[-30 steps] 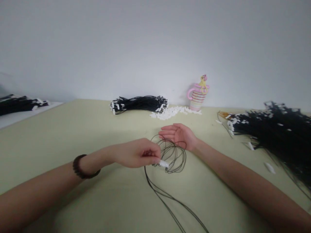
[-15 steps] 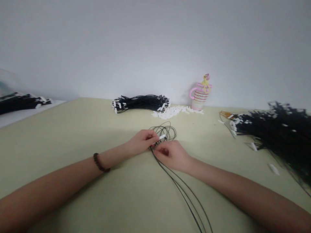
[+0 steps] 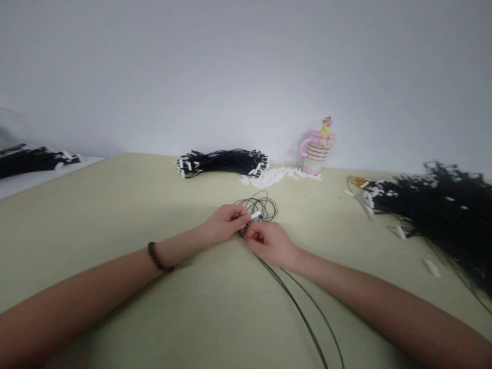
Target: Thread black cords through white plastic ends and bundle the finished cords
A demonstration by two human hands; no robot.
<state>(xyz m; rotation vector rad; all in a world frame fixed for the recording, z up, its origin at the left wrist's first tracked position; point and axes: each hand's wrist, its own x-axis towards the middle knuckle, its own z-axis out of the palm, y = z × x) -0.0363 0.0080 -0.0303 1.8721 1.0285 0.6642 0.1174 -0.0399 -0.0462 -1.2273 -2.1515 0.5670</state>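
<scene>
Close together above the pale yellow-green table, both hands work on thin black cables (image 3: 298, 306). My left hand (image 3: 226, 224) is closed, pinching a small white strip (image 3: 255, 214) and the cables near it between thumb and fingers. Right beside it, my right hand (image 3: 272, 245) is closed in a pinch on the cables. Just beyond the fingers lies a loose coil of cable (image 3: 269, 207). From under my right hand several strands run down to the front edge of view. The fingertips partly hide where the strip meets the cables.
At the back lies a bundle of black cables (image 3: 226, 163) with white ends, beside a pile of small white pieces (image 3: 272, 177) and a pink striped mug (image 3: 317, 154). A large heap of black cables (image 3: 453, 215) covers the right side. More cables (image 3: 34, 160) lie far left.
My right hand has shifted slightly, closing in on the cables by my left fingertips. The trailing strands have swung a little to the right. My left hand stays nearly still.
</scene>
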